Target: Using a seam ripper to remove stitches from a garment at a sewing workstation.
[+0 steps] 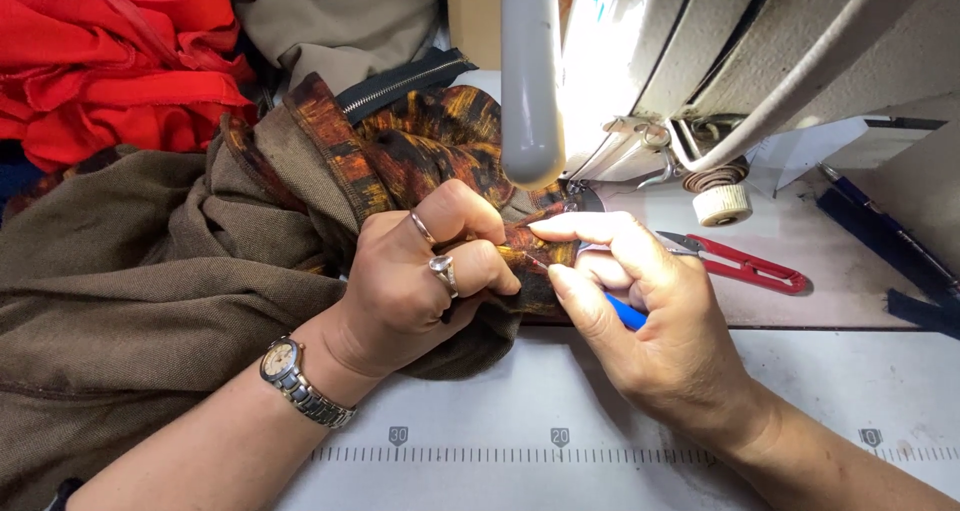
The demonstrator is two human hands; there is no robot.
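My left hand [415, 271], wearing two rings and a wristwatch [295, 376], grips a bunched fold of orange-and-black patterned fabric [430, 141]. My right hand [640, 311] pinches the same fabric at its edge with thumb and forefinger, and a thin blue-handled tool [627, 314] lies in its palm. Both hands meet just in front of the sewing machine's needle area [600, 186]. A brown garment [130, 271] joined to the patterned cloth spreads to the left.
The white sewing machine [700, 51] fills the upper right, with a grey lamp arm [530, 81] hanging over the hands. Red thread snips [745, 266] lie right of my hand. Red cloth [110, 61] is piled upper left. A printed ruler strip [560, 453] runs along the table's front.
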